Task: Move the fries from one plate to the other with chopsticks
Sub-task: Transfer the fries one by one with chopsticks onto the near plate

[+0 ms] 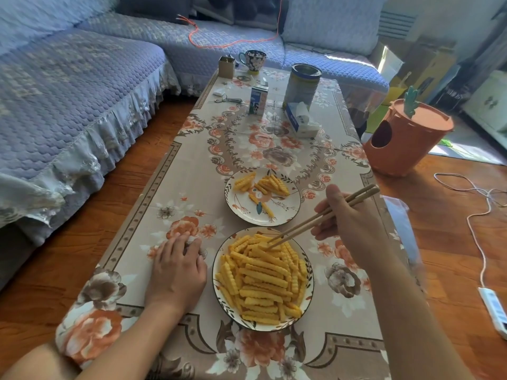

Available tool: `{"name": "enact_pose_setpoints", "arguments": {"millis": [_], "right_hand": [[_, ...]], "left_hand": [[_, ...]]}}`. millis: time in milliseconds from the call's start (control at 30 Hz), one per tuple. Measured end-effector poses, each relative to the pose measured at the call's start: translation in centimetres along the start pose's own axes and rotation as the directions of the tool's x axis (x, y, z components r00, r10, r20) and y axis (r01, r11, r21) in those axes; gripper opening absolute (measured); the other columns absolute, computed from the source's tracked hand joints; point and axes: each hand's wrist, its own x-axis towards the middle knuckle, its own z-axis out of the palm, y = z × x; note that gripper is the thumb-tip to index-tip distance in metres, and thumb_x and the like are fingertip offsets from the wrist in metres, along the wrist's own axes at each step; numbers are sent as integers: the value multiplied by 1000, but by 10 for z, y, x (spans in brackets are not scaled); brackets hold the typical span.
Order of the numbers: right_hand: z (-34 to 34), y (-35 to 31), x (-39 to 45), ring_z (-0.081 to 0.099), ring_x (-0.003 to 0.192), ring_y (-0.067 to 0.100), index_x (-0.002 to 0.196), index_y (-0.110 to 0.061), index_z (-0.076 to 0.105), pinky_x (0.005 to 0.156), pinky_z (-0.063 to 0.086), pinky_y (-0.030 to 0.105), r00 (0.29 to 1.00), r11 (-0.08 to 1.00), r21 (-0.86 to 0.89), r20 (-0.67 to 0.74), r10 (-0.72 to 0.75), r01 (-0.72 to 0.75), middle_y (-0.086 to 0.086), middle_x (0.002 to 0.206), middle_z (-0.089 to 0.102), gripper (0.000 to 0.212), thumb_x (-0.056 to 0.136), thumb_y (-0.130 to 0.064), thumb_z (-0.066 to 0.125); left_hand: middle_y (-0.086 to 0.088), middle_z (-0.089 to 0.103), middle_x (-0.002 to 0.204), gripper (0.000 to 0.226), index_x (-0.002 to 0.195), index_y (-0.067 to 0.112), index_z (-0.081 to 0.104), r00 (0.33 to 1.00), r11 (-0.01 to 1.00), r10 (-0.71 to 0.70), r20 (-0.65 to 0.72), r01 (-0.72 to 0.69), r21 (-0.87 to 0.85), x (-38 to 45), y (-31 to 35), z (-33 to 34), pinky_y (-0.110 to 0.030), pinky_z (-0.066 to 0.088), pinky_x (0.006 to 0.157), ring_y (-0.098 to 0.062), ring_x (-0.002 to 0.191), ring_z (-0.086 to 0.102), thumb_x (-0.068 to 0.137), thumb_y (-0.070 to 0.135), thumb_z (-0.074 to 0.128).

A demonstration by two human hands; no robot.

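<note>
Head view, one entry per item.

Right hand [354, 218]: your grip is closed around the chopsticks [323, 215], held high on the shafts, probably for reach. The tips are angled down to the far edge of the heap on the near plate [308, 272]. They sit among the top fries; you cannot tell whether one is pinched yet.

Left hand [178, 267]: fingers straight, palm flat on the surface [192, 171], just left of the near plate and holding nothing. It likely steadies you while the other hand works.

Near plate: piled full of crinkle-cut fries [260, 283]. This is the source, and most of the task's load is here.

Far plate [290, 212]: just beyond the near plate, a narrow gap between the two. It holds a small scatter of fries toward its far side, with much of its floral face bare. Judged from this, the transfer is at an early stage.

Placement note: the plates are set close together, so each carry is short.
</note>
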Motion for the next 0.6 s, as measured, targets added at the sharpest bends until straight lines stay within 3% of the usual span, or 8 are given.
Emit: {"name": "enact_pose_setpoints", "arguments": {"millis": [100,367,600], "right_hand": [[-3,-1,3,69,53,32,83,5,68,51,61,37,1000,1000,-11,-14,-9,9,15,58,68,46,104,-33,54],[0,7,39,71,56,28,86,2,70,56,63,36,977,997,64,-212,-35,49,15,64,72,42,106,-31,54],[37,31,64,74,60,28,82,-8,73,67,64,50,974,991,-123,-211,-80,55,14,68,73,38,103,-36,58]], "left_hand": [[-10,54,143,53,133,21,59,1000,1000,4,-1,-4,-4,0,0,0,-51,33,118,-30,139,43,90,37,32],[-9,54,144,51,133,21,60,1000,1000,-1,-8,1,-14,-1,1,-1,-50,33,118,-30,139,43,90,36,37],[-9,53,145,50,133,22,59,1000,1000,1,-4,-1,-29,-1,-1,1,-51,32,119,-29,140,42,91,36,36]]}}
